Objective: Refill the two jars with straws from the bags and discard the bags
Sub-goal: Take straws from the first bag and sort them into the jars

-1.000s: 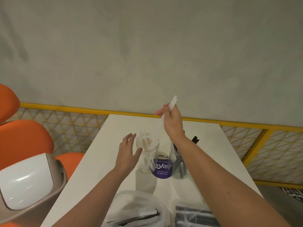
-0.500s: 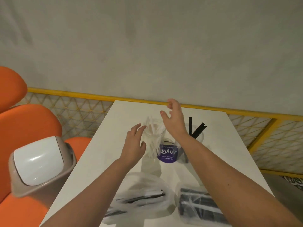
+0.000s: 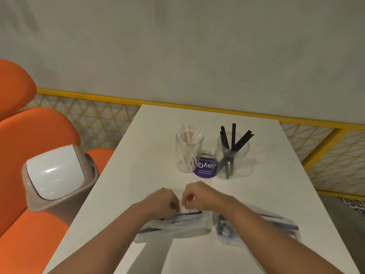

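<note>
White bench [image 3: 126, 190], far edge at the yellow rail [image 3: 88, 95] under a grey wall [image 3: 177, 46], swing-lid bin [image 3: 57, 178] beside its left edge; white-straw jar [image 3: 188, 153] and black-straw jar [image 3: 232, 155] stand mid-bench, open surface in front of them, then left hand [image 3: 164, 200] and right hand [image 3: 197, 196] both pinching the clear bag [image 3: 177, 224] toward the near edge, second bag [image 3: 276, 228] beside it on the right.

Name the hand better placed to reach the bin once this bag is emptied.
Left, probably. The bin stands on the left hand's side; the right hand would have to cross over the bag both pinch.

Grey wall [image 3: 177, 46] – orange seats [image 3: 29, 139]
</note>
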The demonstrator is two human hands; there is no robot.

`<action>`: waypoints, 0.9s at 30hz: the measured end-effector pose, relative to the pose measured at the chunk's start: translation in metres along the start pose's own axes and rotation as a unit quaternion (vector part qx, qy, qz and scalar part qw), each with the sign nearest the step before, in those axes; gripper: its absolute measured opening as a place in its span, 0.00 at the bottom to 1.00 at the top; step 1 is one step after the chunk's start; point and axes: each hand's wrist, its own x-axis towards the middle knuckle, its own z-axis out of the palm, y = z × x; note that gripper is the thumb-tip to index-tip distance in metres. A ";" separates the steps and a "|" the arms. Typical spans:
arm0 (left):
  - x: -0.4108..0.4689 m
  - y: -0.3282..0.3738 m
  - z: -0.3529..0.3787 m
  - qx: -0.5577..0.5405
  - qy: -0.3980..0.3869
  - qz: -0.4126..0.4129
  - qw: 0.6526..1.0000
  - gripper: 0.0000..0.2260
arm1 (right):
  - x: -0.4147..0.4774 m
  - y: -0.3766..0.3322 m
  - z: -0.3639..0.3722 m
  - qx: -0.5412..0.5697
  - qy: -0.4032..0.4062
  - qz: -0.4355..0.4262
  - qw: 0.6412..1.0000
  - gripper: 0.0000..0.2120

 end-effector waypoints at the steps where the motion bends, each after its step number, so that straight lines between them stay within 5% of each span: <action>1: 0.000 0.000 0.006 0.012 0.008 -0.005 1.000 0.12 | -0.001 0.006 0.009 -0.027 -0.002 0.005 1.000 0.12; 6: 0.005 -0.009 0.027 0.060 0.042 -0.013 0.997 0.22 | -0.010 0.026 0.031 -0.043 -0.029 0.042 0.998 0.35; 11: 0.004 -0.011 0.044 0.049 0.111 0.073 0.990 0.17 | -0.013 0.035 0.047 -0.008 -0.056 0.087 0.995 0.46; 27: 0.008 -0.008 0.054 0.173 0.098 -0.036 0.979 0.23 | -0.015 0.034 0.037 0.116 -0.008 0.105 0.988 0.29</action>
